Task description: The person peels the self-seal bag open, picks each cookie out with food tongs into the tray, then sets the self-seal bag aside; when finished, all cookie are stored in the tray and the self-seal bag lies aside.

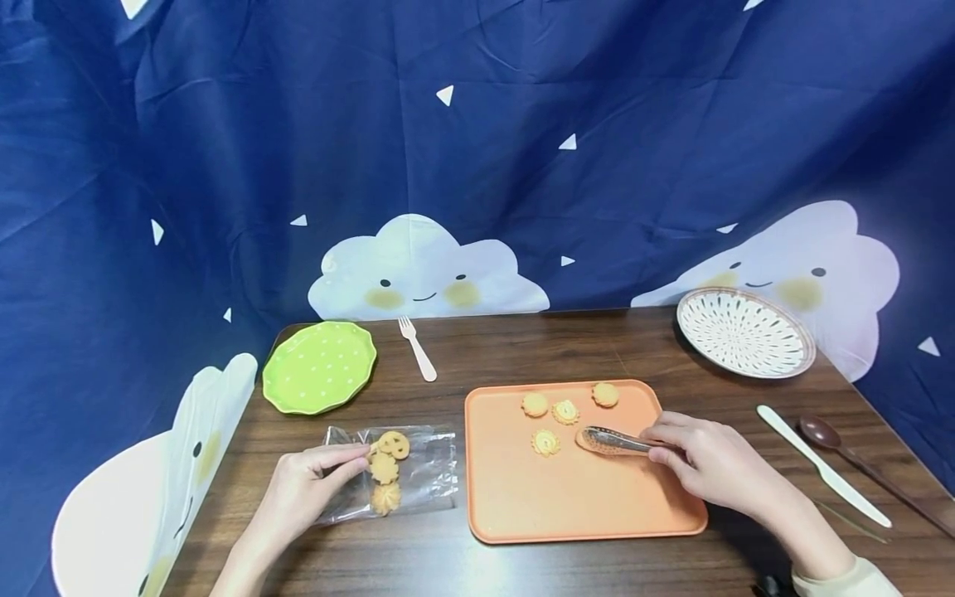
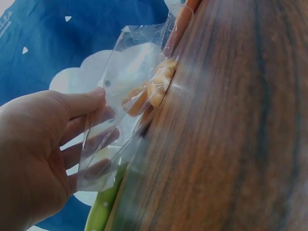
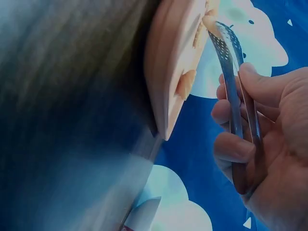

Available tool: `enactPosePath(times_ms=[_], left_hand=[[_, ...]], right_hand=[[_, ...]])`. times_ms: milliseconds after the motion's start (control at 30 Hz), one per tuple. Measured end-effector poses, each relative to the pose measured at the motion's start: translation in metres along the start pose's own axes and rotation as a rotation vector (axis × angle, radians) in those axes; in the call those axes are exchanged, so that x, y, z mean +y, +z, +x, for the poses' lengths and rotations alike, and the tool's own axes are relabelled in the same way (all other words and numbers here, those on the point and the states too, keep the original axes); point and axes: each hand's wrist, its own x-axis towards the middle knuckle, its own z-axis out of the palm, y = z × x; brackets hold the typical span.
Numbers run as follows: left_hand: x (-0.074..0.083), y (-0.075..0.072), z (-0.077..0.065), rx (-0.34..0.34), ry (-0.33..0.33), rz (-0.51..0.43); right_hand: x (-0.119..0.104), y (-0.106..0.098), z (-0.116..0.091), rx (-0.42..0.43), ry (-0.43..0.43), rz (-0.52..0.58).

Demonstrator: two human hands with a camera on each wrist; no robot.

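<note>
My left hand [image 1: 317,485] pinches the edge of a clear plastic bag [image 1: 429,468] between thumb and fingers. Inside the bag are several cookies [image 1: 385,468]; in the left wrist view they sit bunched together beyond the fingertips, with the bag [image 2: 139,43] tilted up from the hand. The right hand [image 1: 701,456] grips perforated metal tongs [image 1: 615,439] over an orange tray [image 1: 582,514]. Several golden cookies [image 1: 545,442] lie on the tray's far half. In the right wrist view, a cookie [image 3: 210,22] shows right at the tips of the tongs [image 3: 231,91].
A green dotted plate [image 1: 321,369] and a pale fork [image 1: 418,348] are at the back left. At the back right stands a patterned white plate [image 1: 746,332]. A white knife [image 1: 824,468] and a dark wooden spoon [image 1: 858,460] lie right of the tray.
</note>
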Motion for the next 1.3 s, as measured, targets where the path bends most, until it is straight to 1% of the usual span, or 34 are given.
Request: enactPosePath(times_ms=[167,400,600,867,967,1067,1133,1300], left_hand=[[0.002,0.001,0.000,-0.009,-0.023,-0.010],[-0.002,0.000,0.000,-0.022,-0.014,-0.007],[-0.002,0.000,0.000,-0.020,-0.013,0.001],[-0.001,-0.001,0.000,-0.009,-0.008,-0.008],[-0.001,-0.001,0.000,-0.010,-0.010,-0.007],[-0.001,-0.002,0.000,-0.009,-0.009,-0.003],[-0.002,-0.002,-0.001,-0.007,-0.007,-0.002],[-0.003,-0.001,0.000,-0.001,0.001,-0.002]], right_hand=[[-0.002,0.002,-0.003,-0.031,0.017,0.016],[-0.003,0.002,-0.003,-0.004,0.026,-0.042],[-0.002,-0.001,-0.004,-0.024,0.049,-0.083],[-0.002,-0.007,0.002,0.025,0.016,-0.104],[-0.007,-0.004,0.009,0.040,-0.008,-0.106],[-0.016,0.000,0.023,0.043,-0.048,-0.091],[-0.024,0.004,0.034,0.045,-0.088,-0.070],[-0.054,0.014,0.068,0.004,-0.176,0.000]])
